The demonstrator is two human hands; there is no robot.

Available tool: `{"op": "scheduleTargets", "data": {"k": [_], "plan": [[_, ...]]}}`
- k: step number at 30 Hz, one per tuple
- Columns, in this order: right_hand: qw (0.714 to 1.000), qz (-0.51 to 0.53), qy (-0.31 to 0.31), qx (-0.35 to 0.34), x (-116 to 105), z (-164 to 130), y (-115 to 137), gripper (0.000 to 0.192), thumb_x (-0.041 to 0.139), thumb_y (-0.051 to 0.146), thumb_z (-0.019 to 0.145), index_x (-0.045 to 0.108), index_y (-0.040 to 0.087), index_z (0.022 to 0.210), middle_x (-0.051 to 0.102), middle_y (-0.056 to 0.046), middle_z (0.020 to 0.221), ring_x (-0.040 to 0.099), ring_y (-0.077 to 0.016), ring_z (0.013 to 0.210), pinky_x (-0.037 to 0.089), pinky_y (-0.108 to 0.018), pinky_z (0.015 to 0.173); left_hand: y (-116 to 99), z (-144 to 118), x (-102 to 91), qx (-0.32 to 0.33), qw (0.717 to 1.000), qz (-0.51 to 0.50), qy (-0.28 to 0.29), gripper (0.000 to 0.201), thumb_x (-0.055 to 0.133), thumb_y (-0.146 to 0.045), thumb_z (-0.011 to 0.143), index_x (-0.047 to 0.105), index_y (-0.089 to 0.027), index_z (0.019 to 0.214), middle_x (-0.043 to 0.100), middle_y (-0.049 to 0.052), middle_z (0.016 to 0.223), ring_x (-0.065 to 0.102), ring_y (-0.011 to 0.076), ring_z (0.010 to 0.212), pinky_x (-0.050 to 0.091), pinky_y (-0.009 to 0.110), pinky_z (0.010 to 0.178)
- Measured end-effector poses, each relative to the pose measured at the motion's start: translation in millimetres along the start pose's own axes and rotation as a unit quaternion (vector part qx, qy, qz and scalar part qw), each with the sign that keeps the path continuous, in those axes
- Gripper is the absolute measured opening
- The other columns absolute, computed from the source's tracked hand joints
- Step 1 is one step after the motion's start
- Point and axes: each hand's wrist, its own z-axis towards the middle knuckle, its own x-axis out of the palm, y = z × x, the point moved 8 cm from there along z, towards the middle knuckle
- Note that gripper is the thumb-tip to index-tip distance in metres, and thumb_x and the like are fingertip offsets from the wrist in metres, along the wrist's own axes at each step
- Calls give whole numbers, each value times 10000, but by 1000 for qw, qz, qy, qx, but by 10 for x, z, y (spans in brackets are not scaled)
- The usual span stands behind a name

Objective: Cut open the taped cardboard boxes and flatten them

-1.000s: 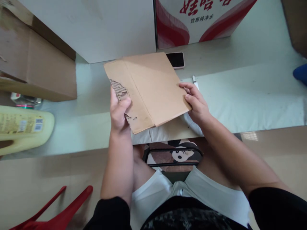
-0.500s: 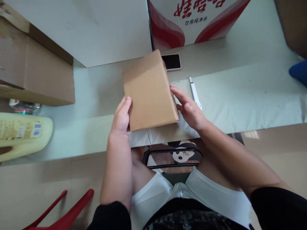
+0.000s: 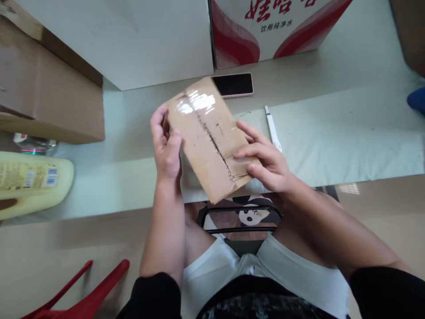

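Observation:
A small brown cardboard box (image 3: 212, 146) is held up tilted over the front of the table. The face toward me has a lengthwise seam with ragged edges, and shiny clear tape covers its upper end. My left hand (image 3: 166, 144) grips the box by its left edge, thumb at the near side and fingers curled at the upper corner. At the lower right, my right hand (image 3: 265, 157) holds the other edge, fingertips lying on the seamed face. Just right of that hand lies a white utility knife (image 3: 272, 128). A dark-screened phone (image 3: 235, 85) rests behind the box.
A white box (image 3: 159, 44) and a red-and-white water carton (image 3: 265, 40) stand at the back of the cloth-covered table (image 3: 345, 133). To the left are a larger cardboard box (image 3: 66, 97) and a yellow jug (image 3: 36, 184). A red chair (image 3: 93, 292) is at lower left.
The cardboard box has been turned over from a plain face to the taped, seamed one. My left hand has moved up its edge, and my right fingers now lie on that face.

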Motion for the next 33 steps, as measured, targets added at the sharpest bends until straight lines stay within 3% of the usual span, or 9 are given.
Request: {"op": "scheduleTargets", "data": {"k": [3, 9, 13, 17, 21, 24, 26, 29, 33], "plan": [[1000, 15, 20, 3, 46, -3, 1, 340, 563, 617, 925, 726, 330, 1005, 454, 26, 1612, 423, -329, 1510, 352, -618, 1250, -135, -2, -4, 64, 998, 24, 3, 623, 764, -614, 724, 562, -330, 1241, 590, 55, 1324, 554, 333, 1325, 473, 515, 1141], [1000, 15, 5, 12, 51, -31, -5, 360, 506, 615, 953, 716, 326, 996, 496, 23, 1565, 462, -327, 1477, 391, -594, 1229, -121, -39, 30, 68, 998, 10, -13, 449, 714, -499, 760, 565, -280, 1121, 580, 60, 1181, 579, 319, 1236, 475, 511, 1111], [992, -69, -108, 15, -215, -10, -98, 342, 424, 517, 996, 674, 301, 1085, 670, -65, 1273, 617, -290, 1239, 506, -538, 1090, -117, -38, -1, 89, 995, 31, -29, 369, 675, -420, 771, 568, -275, 1093, 576, 45, 1130, 589, 278, 1163, 452, 471, 1126], [900, -330, -219, 181, -717, -57, -450, 334, 616, 414, 853, 652, 248, 1140, 642, -122, 1114, 631, -296, 954, 544, -574, 936, -107, -35, -20, 93, 994, 55, -33, 394, 656, -414, 758, 572, -277, 1118, 585, 42, 1161, 589, 261, 1114, 465, 454, 1103], [848, -413, -170, 285, -931, -83, -733, 548, 676, 346, 759, 610, 228, 1289, 642, -121, 930, 616, -343, 886, 524, -655, 876, -112, -41, -2, 87, 994, 57, -41, 392, 651, -460, 762, 569, -281, 1101, 585, 45, 1158, 579, 273, 1150, 453, 454, 1116], [860, -381, -150, 304, -922, -77, -777, 564, 627, 287, 756, 590, 247, 1317, 600, -38, 713, 584, -287, 735, 530, -609, 837, -102, -42, 16, 98, 993, 51, -35, 401, 648, -497, 791, 559, -287, 1120, 575, 46, 1171, 572, 272, 1163, 454, 448, 1107], [899, -290, -166, 283, -871, -52, -724, 486, 571, 276, 771, 613, 275, 1255, 567, 4, 654, 544, -229, 635, 544, -517, 766, -80, -38, 29, 118, 991, 58, -23, 419, 645, -538, 820, 556, -288, 1144, 570, 47, 1177, 570, 264, 1142, 462, 443, 1082], [958, -57, -210, 186, -785, 20, -489, 313, 484, 302, 774, 636, 274, 1047, 559, 15, 647, 521, -178, 559, 515, -387, 618, -41, -48, 103, 168, 982, 83, 16, 465, 625, -625, 865, 543, -296, 1183, 576, 43, 1167, 575, 242, 1061, 491, 436, 1008], [966, 80, -242, 37, -745, 97, 103, 258, 536, 309, 768, 597, 303, 1018, 606, 12, 728, 567, -173, 602, 472, -331, 562, -8, -116, 238, 226, 964, 133, 39, 456, 562, -652, 929, 538, -321, 1241, 584, 45, 1201, 572, 245, 1095, 488, 445, 996]]}}
